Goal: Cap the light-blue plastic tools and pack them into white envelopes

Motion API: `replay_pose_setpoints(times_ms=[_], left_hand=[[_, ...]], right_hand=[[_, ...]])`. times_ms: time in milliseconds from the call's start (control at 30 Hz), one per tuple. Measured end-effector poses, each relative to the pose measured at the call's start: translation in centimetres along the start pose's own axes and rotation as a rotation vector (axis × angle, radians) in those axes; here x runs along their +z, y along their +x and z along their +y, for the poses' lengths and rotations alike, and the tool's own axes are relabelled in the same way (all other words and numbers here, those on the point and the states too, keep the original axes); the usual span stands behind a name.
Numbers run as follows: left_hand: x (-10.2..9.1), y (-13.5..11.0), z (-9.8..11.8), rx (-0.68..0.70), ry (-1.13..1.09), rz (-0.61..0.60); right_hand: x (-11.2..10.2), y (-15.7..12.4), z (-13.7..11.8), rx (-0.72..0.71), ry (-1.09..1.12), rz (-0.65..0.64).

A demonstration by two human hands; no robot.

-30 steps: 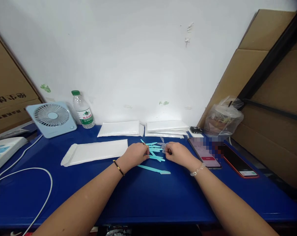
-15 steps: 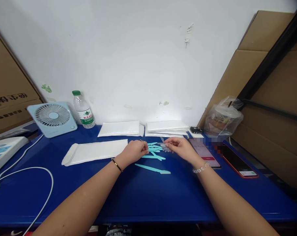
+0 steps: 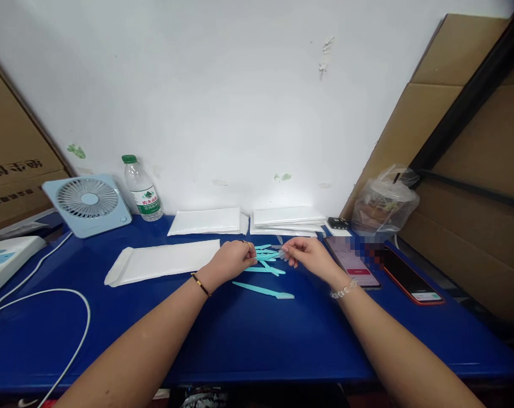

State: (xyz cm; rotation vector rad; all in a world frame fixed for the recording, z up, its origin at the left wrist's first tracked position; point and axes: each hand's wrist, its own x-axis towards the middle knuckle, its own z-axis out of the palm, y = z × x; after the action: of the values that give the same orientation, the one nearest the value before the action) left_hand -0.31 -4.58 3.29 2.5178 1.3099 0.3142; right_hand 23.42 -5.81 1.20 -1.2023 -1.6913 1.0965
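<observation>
My left hand (image 3: 233,259) is closed in a pinch on one of the turquoise plastic sticks (image 3: 268,256) heaped at the middle of the blue table (image 3: 248,334). My right hand (image 3: 308,255) is closed too, pinching a small clear plastic piece (image 3: 283,253) held close to the tip of that stick. Both hands hover just above the heap. One longer turquoise stick (image 3: 263,291) lies alone nearer to me. A flat white envelope (image 3: 163,262) lies just left of my left hand.
Two stacks of white envelopes (image 3: 282,220) line the wall. A water bottle (image 3: 141,189) and a small fan (image 3: 87,203) stand back left, with a white cable (image 3: 48,294). Two phones (image 3: 410,276) and a bagged cup (image 3: 384,204) sit right, beside cardboard.
Both hands rose off the heap of sticks. My right hand lifted the small clear piece and brought it toward the stick that my left hand pinches.
</observation>
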Motion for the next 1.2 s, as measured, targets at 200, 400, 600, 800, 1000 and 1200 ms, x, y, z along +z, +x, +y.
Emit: replay_pose_setpoints(times_ms=[200,400,600,800,1000,1200], left_hand=[[0.3,-0.1,0.2,0.044,-0.098,-0.014],[0.4,-0.7,1.3,0.049,-0.149,-0.155],[0.6,-0.7,0.9,0.060,-0.005,-0.073],[1.5,0.3,-1.1,0.069,0.108,-0.029],[1.3,0.3,-0.8,0.069,-0.049,-0.082],[0.3,0.2,-0.6,-0.021,-0.408,-0.133]], right_hand=[[1.0,-0.4,-0.5,0.023,0.082,-0.125],[-0.8,-0.1,-0.3,-0.048,-0.225,0.015],[-1.3,-0.3,0.0,-0.134,-0.437,-0.036],[1.2,-0.7,-0.3,-0.253,-0.570,-0.212],[1.2,-0.7,-0.6,-0.308,-0.710,-0.129],[0.5,-1.2,-1.1,-0.404,-0.637,-0.050]])
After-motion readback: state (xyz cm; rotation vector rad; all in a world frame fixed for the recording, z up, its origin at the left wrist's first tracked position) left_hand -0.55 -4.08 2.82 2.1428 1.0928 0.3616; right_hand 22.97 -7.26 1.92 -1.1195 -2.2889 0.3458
